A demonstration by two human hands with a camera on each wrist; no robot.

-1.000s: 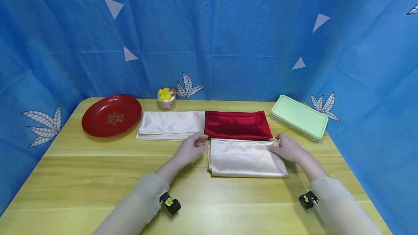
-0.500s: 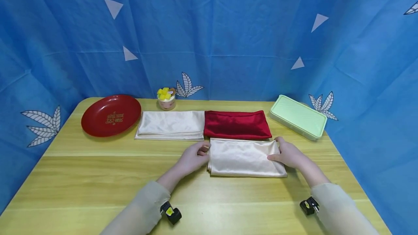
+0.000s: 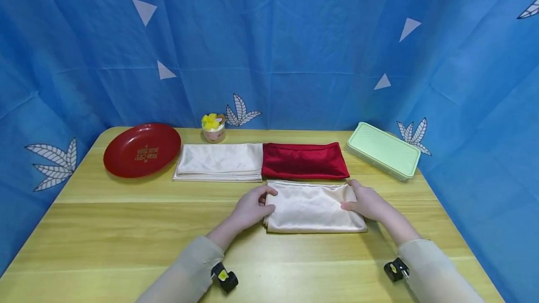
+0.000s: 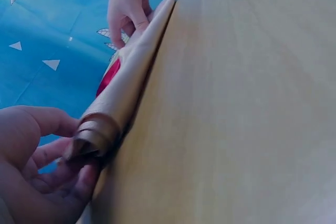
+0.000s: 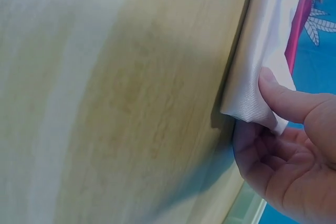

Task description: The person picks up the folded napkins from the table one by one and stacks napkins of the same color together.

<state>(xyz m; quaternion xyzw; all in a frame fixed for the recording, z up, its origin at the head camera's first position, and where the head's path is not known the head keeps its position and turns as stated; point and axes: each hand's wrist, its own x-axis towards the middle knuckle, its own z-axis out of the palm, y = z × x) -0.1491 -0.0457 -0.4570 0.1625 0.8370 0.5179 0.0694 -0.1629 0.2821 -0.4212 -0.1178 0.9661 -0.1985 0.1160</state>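
A folded pale satin cloth (image 3: 313, 214) lies on the table in front of a folded red satin cloth (image 3: 305, 162). My left hand (image 3: 251, 207) grips its left end, where the left wrist view shows the layered folds of the pale cloth (image 4: 118, 95) between thumb and fingers. At the opposite end, my right hand (image 3: 368, 201) pinches the cloth. In the right wrist view the right thumb lies on top of the satin, and the other fingers curl under its edge. A folded white satin cloth (image 3: 221, 158) lies left of the red one.
On the wooden table (image 3: 126, 237), a red oval plate (image 3: 122, 153) stands at the back left. A small dessert cup (image 3: 214, 132) with yellow cubes is behind the white cloth. A pale green lidded box (image 3: 383, 148) sits at the back right. A blue curtain (image 3: 320, 50) hangs behind.
My left hand has moved right and taken hold of the pale cloth's left end. The cloth has shifted slightly toward me, away from the red cloth. My right hand stays at the right end.
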